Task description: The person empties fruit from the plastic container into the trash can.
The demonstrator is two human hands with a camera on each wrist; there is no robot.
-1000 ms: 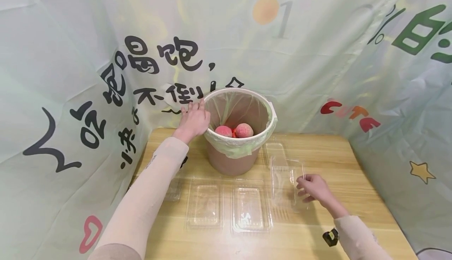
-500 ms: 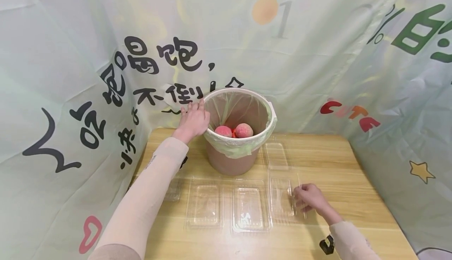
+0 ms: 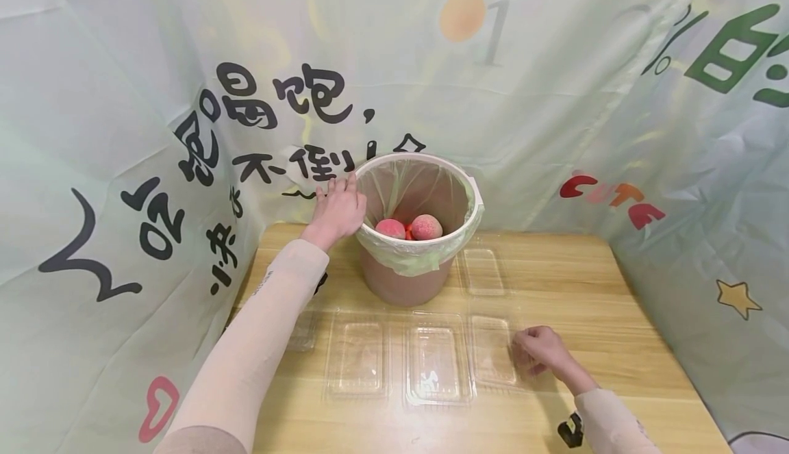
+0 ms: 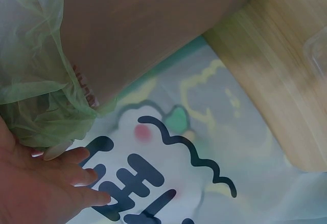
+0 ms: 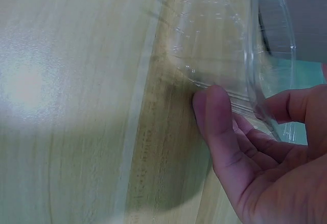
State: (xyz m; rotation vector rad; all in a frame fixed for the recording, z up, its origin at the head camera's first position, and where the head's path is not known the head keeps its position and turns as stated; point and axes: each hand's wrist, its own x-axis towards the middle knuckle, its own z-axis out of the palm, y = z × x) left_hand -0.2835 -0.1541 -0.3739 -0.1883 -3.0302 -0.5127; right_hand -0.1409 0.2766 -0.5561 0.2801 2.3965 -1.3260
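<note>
My right hand [image 3: 542,352] pinches the right edge of a clear plastic food container [image 3: 493,351] low over the wooden table. In the right wrist view, the thumb and fingers of the right hand [image 5: 255,152] are around the corner of that clear container [image 5: 219,35]. On the left rim of a brown bin [image 3: 401,283] rests my left hand [image 3: 340,209], its fingers fairly straight and spread. A thin green bag [image 4: 30,81] lines the bin and hangs over its rim. Two peaches lie inside; the right peach [image 3: 426,227] is paler than the left peach [image 3: 390,229], with something small and orange-red between them.
Two clear containers sit side by side at the front, a left container [image 3: 356,358] and a middle container [image 3: 434,361]. Another clear container [image 3: 485,272] lies right of the bin. Part of one more [image 3: 302,331] shows beside my left arm. Printed cloth [image 3: 524,98] encloses the wooden table [image 3: 585,283].
My right hand has come lower and nearer to me with the clear container, which now lies flatter beside the middle one. The left hand has stayed on the bin's rim.
</note>
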